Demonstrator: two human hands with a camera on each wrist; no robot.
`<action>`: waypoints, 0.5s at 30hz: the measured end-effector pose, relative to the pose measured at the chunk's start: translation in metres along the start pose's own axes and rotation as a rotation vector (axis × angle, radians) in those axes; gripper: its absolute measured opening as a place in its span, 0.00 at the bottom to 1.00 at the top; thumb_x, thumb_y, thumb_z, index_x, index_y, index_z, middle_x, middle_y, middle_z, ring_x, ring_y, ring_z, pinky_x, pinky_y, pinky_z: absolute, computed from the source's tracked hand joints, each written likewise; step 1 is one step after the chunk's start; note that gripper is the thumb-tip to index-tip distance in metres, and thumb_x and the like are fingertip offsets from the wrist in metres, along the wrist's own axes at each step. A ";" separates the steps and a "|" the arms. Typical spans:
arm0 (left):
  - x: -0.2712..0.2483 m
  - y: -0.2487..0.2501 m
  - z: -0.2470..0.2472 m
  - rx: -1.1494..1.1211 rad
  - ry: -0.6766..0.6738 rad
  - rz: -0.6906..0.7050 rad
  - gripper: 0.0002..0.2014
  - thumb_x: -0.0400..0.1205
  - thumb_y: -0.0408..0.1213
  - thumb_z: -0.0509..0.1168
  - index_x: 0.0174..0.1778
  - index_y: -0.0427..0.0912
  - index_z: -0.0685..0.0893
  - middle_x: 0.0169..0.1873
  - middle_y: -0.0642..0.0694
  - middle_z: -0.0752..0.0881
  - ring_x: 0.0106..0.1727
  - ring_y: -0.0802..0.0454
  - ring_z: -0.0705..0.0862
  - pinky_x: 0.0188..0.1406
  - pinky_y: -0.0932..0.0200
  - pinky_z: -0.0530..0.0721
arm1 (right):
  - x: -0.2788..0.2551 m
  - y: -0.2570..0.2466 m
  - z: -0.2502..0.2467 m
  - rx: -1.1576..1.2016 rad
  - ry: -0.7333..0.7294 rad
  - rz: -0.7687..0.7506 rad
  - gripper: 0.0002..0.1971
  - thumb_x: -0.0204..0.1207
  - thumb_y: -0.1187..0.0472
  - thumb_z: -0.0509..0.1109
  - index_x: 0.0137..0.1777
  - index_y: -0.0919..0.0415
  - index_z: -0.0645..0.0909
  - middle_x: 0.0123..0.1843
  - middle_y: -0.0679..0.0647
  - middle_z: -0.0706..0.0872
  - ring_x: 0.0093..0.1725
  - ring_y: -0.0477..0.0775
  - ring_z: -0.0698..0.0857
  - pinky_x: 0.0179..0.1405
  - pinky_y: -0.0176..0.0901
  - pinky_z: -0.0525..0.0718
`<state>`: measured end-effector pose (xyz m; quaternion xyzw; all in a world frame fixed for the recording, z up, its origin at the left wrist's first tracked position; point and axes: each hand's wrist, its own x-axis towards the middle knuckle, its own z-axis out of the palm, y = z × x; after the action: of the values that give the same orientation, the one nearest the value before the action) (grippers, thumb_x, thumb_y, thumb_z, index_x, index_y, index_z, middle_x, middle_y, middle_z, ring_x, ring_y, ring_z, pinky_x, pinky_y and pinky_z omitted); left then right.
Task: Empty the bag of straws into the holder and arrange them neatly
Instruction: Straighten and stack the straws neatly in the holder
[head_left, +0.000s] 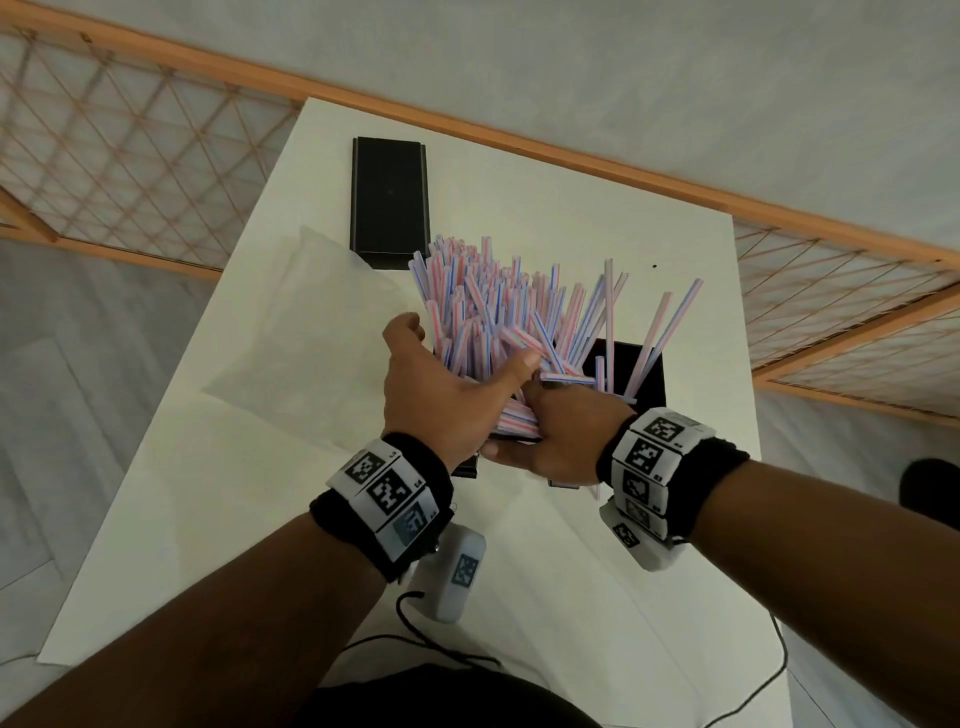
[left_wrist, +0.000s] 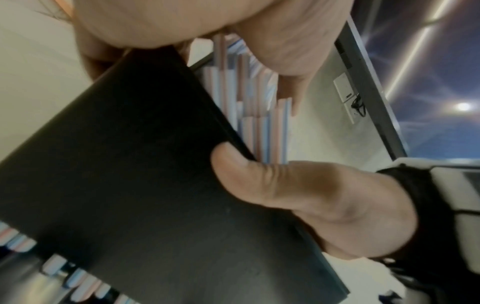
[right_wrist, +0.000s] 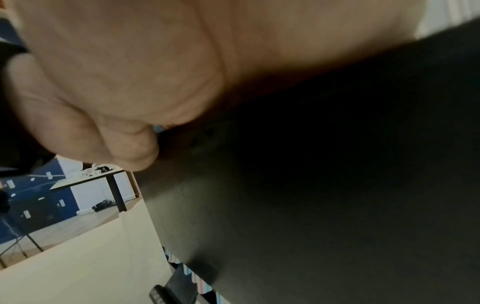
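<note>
A thick bunch of pink-and-blue striped straws (head_left: 498, 306) stands fanned out in a black holder (head_left: 649, 374) at mid table. My left hand (head_left: 436, 379) wraps the bunch from the left, thumb on its near side and fingers behind. My right hand (head_left: 566, 436) grips the holder's near wall. In the left wrist view its thumb (left_wrist: 259, 185) lies on the black holder (left_wrist: 130, 185) beside the straws (left_wrist: 259, 115). The right wrist view shows only my palm (right_wrist: 130, 72) against the dark holder (right_wrist: 337, 185). A few loose straws (head_left: 670, 332) lean right.
An empty clear plastic bag (head_left: 311, 332) lies flat to the left of the holder. A second black box (head_left: 389, 202) lies at the back of the white table (head_left: 208, 519). Cables (head_left: 769, 680) trail near the front edge. Wooden lattice rails (head_left: 130, 145) surround the table.
</note>
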<state>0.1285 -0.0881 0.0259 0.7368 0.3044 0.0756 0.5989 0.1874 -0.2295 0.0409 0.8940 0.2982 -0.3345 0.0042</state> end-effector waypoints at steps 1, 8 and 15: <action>-0.003 0.002 -0.002 -0.023 0.010 0.016 0.58 0.55 0.65 0.83 0.76 0.46 0.64 0.68 0.52 0.82 0.63 0.51 0.87 0.61 0.51 0.89 | 0.001 0.000 0.001 -0.008 0.004 0.009 0.43 0.71 0.23 0.58 0.77 0.53 0.65 0.43 0.46 0.82 0.47 0.53 0.86 0.50 0.48 0.85; -0.004 -0.005 0.000 0.010 -0.069 0.107 0.52 0.61 0.42 0.88 0.75 0.46 0.63 0.63 0.56 0.81 0.61 0.60 0.85 0.53 0.78 0.82 | -0.016 0.008 0.002 0.169 0.075 -0.170 0.22 0.78 0.42 0.70 0.69 0.49 0.76 0.52 0.45 0.84 0.48 0.46 0.80 0.49 0.39 0.76; 0.008 -0.011 0.006 0.033 -0.075 0.148 0.54 0.60 0.44 0.86 0.77 0.46 0.60 0.66 0.49 0.84 0.60 0.56 0.89 0.55 0.61 0.90 | -0.044 0.031 -0.002 0.150 0.040 -0.200 0.27 0.80 0.42 0.66 0.79 0.39 0.70 0.72 0.40 0.82 0.66 0.48 0.83 0.68 0.50 0.80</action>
<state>0.1343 -0.0876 0.0122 0.7694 0.2276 0.0869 0.5906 0.1787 -0.2782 0.0634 0.8641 0.3600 -0.3366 -0.1020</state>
